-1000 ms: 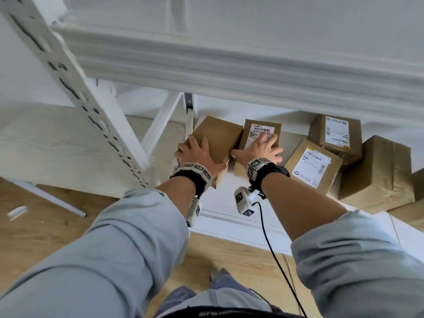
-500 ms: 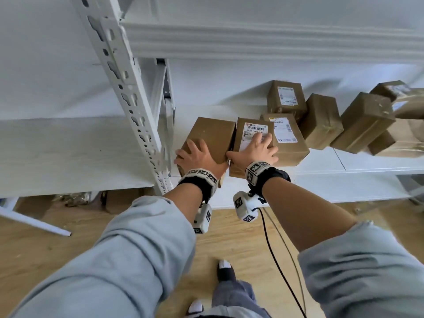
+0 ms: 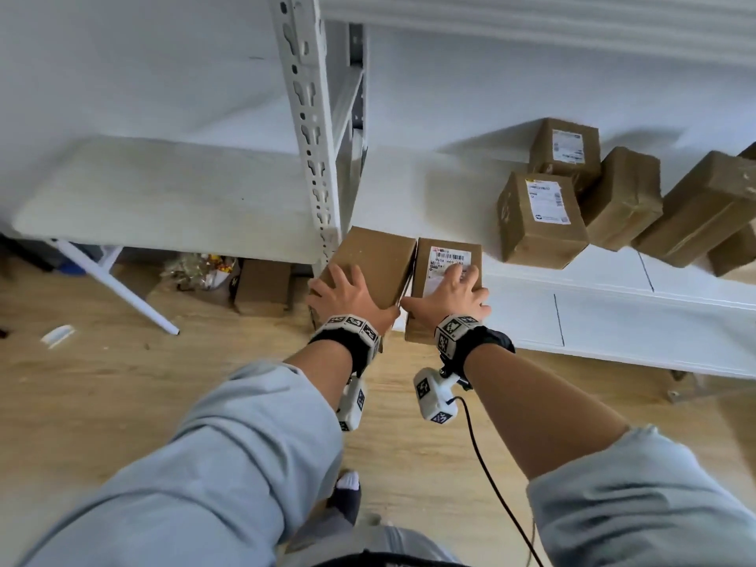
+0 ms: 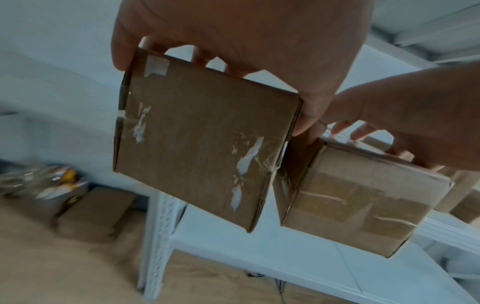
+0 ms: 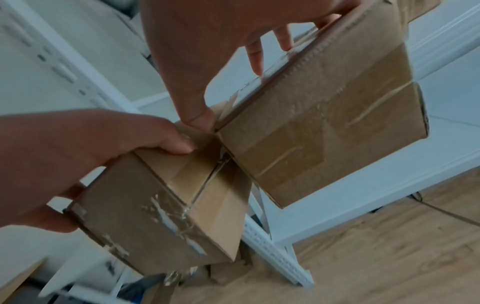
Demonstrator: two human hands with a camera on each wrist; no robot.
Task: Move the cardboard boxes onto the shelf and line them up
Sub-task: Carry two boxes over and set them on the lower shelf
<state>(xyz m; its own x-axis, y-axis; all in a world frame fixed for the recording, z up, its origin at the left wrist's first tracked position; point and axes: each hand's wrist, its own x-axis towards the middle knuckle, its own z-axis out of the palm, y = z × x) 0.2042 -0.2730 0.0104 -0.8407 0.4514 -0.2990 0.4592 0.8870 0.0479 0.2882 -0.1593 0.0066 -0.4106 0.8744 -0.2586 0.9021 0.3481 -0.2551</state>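
My left hand grips a plain cardboard box from above, fingers spread over its top and thumb on its side. Right beside it my right hand grips a box with a white barcode label the same way. Both boxes hang side by side, touching, in front of the white shelf, next to its upright post. The left wrist view shows the plain box taped underneath, with the labelled box to its right. In the right wrist view the labelled box is held above the plain box.
Several more cardboard boxes lie jumbled on the shelf to the right. The perforated white post stands just left of my hands. Left of it is a white table, with a small box and a bag on the wooden floor beneath.
Both hands have drawn their boxes back from the pile on the shelf, towards me and to the left. The boxes now hang at the shelf's front edge by the post.
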